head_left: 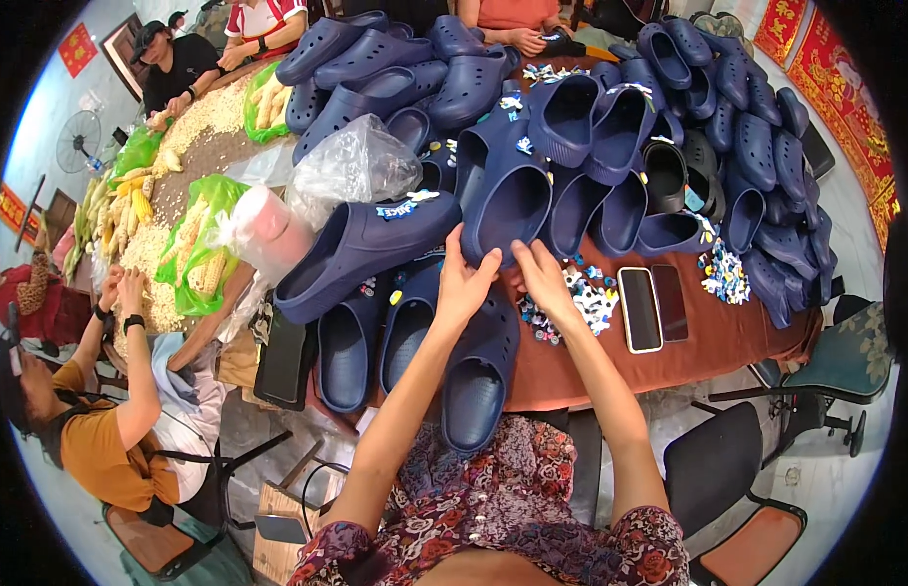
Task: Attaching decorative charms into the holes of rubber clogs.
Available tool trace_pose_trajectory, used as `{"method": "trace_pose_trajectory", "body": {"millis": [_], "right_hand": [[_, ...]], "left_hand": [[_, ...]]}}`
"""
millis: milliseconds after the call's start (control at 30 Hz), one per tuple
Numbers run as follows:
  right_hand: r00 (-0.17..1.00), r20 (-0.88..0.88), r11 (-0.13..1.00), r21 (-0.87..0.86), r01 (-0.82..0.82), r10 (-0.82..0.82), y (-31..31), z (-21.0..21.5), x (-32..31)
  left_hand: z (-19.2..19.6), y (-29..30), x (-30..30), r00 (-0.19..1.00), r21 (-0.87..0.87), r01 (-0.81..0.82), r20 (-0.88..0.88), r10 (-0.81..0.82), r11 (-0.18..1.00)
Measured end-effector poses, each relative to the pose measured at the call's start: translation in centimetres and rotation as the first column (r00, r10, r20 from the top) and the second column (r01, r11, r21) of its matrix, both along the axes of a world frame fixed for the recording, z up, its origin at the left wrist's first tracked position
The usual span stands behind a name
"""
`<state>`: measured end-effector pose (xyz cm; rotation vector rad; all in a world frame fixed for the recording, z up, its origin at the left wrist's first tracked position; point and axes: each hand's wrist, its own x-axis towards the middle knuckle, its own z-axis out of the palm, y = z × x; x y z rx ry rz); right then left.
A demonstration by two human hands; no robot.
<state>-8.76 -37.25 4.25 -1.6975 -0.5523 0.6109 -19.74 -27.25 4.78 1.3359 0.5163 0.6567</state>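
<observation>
Brown-covered tbl (727,337) w/ navy clogs (669,232), sm. charms (725,273) & 2 phones (639,310) on top.

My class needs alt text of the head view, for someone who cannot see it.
A person's left hand and right hand touch the heel end of a navy clog at a brown table heaped with similar clogs. Small charms and two phones lie nearby, corn further left.

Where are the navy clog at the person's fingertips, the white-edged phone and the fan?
Navy clog (513,205), head view: on the insole inside its opening.
White-edged phone (640,310), head view: middle of its dark screen.
Fan (79,141), head view: middle of its round grille.
</observation>
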Motion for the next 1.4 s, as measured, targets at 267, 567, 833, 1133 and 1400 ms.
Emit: {"method": "trace_pose_trajectory", "body": {"millis": [267, 567, 833, 1133, 1400], "right_hand": [[0.613, 0.643, 0.887, 0.367, 0.279, -0.459, 0.7, 5.7, 3.0], [0.403, 0.882, 0.952, 0.142, 0.270, -0.246, 1.9, 6.7, 7.9], [0.408, 0.890, 0.955, 0.091, 0.283, -0.205, 1.6, 4.7, 9.1], [0.695, 0.659, 0.953, 0.266, 0.144, -0.289, 0.9, 4.6, 5.1], [0.995, 0.074, 0.920, 0.381, -0.088, 0.065, -0.9, 7.3, -3.1]], "left_hand": [[-0.3, 0.0, -0.6, 0.995, -0.058, -0.043, 0.088, 0.048, 0.997], [3.2, -0.9, -2.5, 0.996, -0.188, -0.075, 0.041, 0.085, 0.979], [6.2, -1.8, -7.7, 0.976, -0.154, -0.189, 0.077, 0.202, 0.970], [7.3, -0.9, -4.3, 0.985, -0.239, -0.027, 0.161, 0.067, 0.971], [7.1, -2.9, 0.1, 0.951, -0.335, 0.055, 0.304, 0.052, 0.941]]}}
